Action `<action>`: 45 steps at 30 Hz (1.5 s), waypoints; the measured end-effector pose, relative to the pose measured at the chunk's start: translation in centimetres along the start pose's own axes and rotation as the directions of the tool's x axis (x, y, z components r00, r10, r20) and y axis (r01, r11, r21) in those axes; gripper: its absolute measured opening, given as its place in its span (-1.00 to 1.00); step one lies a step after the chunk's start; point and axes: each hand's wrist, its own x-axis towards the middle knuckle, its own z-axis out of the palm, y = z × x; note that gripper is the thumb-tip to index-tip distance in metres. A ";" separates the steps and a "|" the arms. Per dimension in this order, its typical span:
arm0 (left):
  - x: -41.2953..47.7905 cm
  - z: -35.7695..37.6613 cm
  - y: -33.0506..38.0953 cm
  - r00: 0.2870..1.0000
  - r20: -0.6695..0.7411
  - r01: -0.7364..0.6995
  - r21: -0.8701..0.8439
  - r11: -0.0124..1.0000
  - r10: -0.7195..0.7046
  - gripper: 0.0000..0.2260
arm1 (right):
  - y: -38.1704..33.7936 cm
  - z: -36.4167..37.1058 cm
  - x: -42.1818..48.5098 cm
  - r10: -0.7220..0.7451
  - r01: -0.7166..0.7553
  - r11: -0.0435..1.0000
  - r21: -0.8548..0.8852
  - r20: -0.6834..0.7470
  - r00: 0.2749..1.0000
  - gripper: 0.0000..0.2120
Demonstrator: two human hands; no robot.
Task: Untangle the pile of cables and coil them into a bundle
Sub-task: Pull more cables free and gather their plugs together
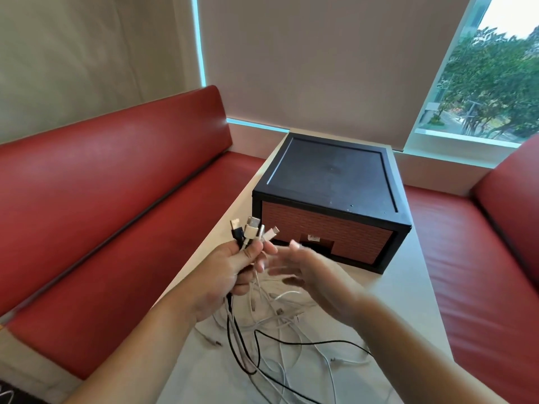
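Head camera view, looking down: the left hand [230, 269] is clenched around a bunch of cable ends, with the plugs [253, 225] pointing upward above the fist. The right hand [315, 275], blurred, is just beside it with fingers stretched loose, grasping nothing. The tangle of white and black cables [277, 330] trails from the fist onto the pale worktop [408, 287]. Beyond it stands a black box with a brick-patterned front [329, 199]. A red padded bench [116, 185] lies to the left.

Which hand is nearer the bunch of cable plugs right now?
Left. The left hand grips the cables just below the plugs, which stick up out of its grip. The right hand is open, a little to their right.
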 end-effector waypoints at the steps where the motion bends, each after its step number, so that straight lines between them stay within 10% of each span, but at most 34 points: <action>1: -0.1 0.2 -0.1 0.999 0.034 0.013 0.051 0.999 -0.014 -0.75 | -0.7 0.2 0.3 -0.001 0.000 0.994 0.109 0.011 1.000 -0.48; 8: -0.5 0.3 -0.8 0.995 0.050 0.074 0.189 0.979 -0.085 -0.75 | -4.3 1.6 1.5 -0.078 0.173 0.833 0.526 -0.198 0.977 -0.77; 17: 0.4 -1.0 -1.0 0.966 -0.258 -0.017 0.066 0.998 0.033 -0.82 | -3.9 -0.4 0.4 -0.235 0.349 0.908 0.233 -0.408 0.882 -0.82; 37: 0.3 2.0 -0.2 0.990 -0.137 -0.028 -0.325 0.945 -0.018 -0.76 | -2.2 4.7 -0.4 -0.232 0.220 0.973 -0.076 -0.251 0.940 -0.80; 45: 0.2 2.5 -0.4 0.983 -0.174 -0.057 -0.031 0.998 0.051 -0.85 | -1.8 4.7 -0.1 -0.296 0.182 0.912 -0.368 -0.284 0.912 -0.73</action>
